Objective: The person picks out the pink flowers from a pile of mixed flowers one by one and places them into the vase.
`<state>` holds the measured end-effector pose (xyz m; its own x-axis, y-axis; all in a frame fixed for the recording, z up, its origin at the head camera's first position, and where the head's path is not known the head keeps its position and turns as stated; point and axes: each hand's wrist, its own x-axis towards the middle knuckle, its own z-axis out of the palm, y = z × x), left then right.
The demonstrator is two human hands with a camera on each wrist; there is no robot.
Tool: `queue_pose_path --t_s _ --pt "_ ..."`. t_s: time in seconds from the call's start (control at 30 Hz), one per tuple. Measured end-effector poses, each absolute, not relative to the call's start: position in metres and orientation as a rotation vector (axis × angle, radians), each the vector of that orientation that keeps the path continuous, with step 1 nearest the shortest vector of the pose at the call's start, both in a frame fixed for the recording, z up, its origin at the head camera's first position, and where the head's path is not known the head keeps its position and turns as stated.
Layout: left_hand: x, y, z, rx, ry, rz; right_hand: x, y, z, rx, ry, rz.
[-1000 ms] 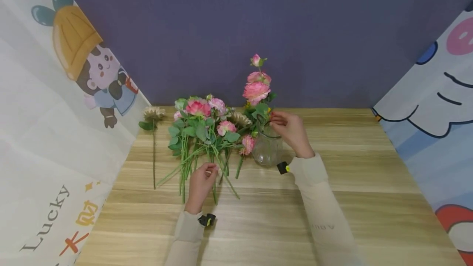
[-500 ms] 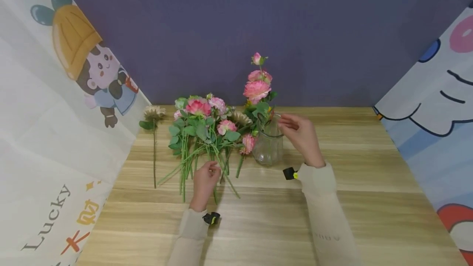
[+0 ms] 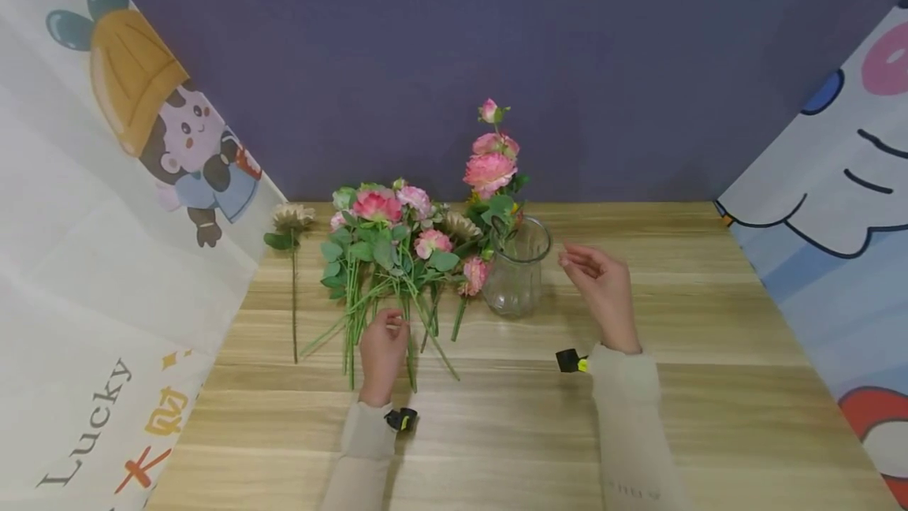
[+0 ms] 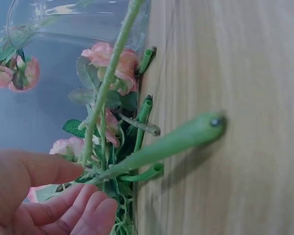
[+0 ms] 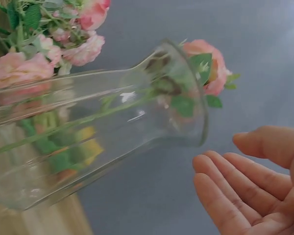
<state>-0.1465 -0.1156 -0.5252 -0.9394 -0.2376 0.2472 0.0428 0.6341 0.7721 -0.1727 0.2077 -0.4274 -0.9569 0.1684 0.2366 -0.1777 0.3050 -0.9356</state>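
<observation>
A clear glass vase (image 3: 512, 290) stands upright on the table. One tall stem of pink flowers (image 3: 489, 172) stands in it and leans to its back left. My right hand (image 3: 606, 290) is to the right of the vase rim, holding nothing; the right wrist view shows its fingers (image 5: 235, 196) extended and apart from the glass. Left of the vase lies a heap of artificial flowers, among them a deep pink bloom (image 3: 377, 206), with green stems (image 4: 176, 144) toward me. My left hand (image 3: 385, 357) is over these stems, its thumb and fingers apart in the left wrist view.
A single beige flower (image 3: 294, 219) on a long brown stem lies at the far left. Behind the wooden table (image 3: 496, 432) rises a dark blue-grey wall (image 3: 397, 61). Printed curtains (image 3: 92, 259) close off both sides.
My right hand has let go near the flower stem at the vase mouth and drawn back to the right and toward me. The left hand stays over the stems, shifting slightly.
</observation>
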Motion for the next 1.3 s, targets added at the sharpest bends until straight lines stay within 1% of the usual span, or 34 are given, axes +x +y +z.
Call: queue_pose_path --t_s 0.17,0.33,0.57,0.7,1.0,1.2,1.3 --pt "-0.146 -0.117 -0.528 0.132 -2.536 -1.212 -0.166 0.211 -0.443 -0.038 -2.266 1.780" --pt "-0.144 -0.117 -0.529 0.195 -2.586 -1.289 -0.160 0.209 -0.457 -0.109 -2.283 1.818" --pt "-0.140 -0.116 -0.533 0.261 -2.592 -1.405 -0.153 0.203 -0.476 -0.087 -2.332 1.877" --pt "-0.139 -0.115 -0.534 0.277 -2.575 -1.478 -0.148 0.198 -0.484 -0.142 -2.355 1.904" --pt "-0.140 -0.111 -0.534 0.288 -2.388 -1.836 -0.137 0.190 -0.494 -0.236 -2.302 2.030" --pt "-0.138 -0.108 -0.527 0.306 -2.344 -1.875 -0.133 0.189 -0.497 -0.231 -2.270 2.088" --pt "-0.131 -0.104 -0.505 0.299 -2.333 -1.859 -0.131 0.188 -0.497 -0.222 -2.269 2.103"
